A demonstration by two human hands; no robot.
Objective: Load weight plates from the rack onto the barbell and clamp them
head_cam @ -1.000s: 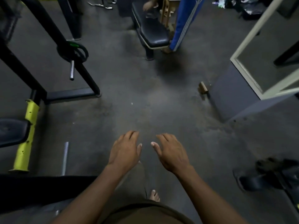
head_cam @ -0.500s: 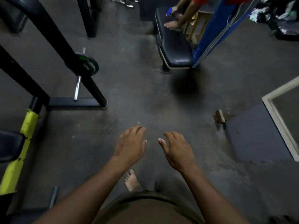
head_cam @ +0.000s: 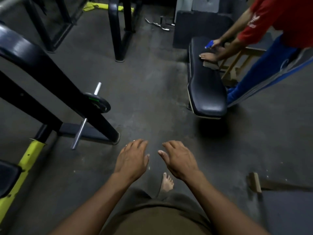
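A small black weight plate point(head_cam: 99, 102) with a green mark hangs on a steel peg point(head_cam: 79, 133) that sticks through the slanted black post of a rack point(head_cam: 55, 85) at the left. My left hand point(head_cam: 133, 159) and my right hand point(head_cam: 180, 158) are held out side by side over the dark floor, palms down, fingers loosely spread, holding nothing. Both are to the right of the rack's foot and below the plate. No barbell or clamp shows clearly.
A black padded bench point(head_cam: 205, 82) stands at the right, where a person in a red shirt point(head_cam: 277, 19) and blue trousers leans on it. A yellow frame bar point(head_cam: 23, 168) runs at lower left. A wooden block point(head_cam: 256, 182) lies at lower right. Black machine legs point(head_cam: 118, 29) stand behind.
The view has tilted up and swung left as I step forward: rack, plate and bench slid down the frame and appear closer. My hands stay together and empty.
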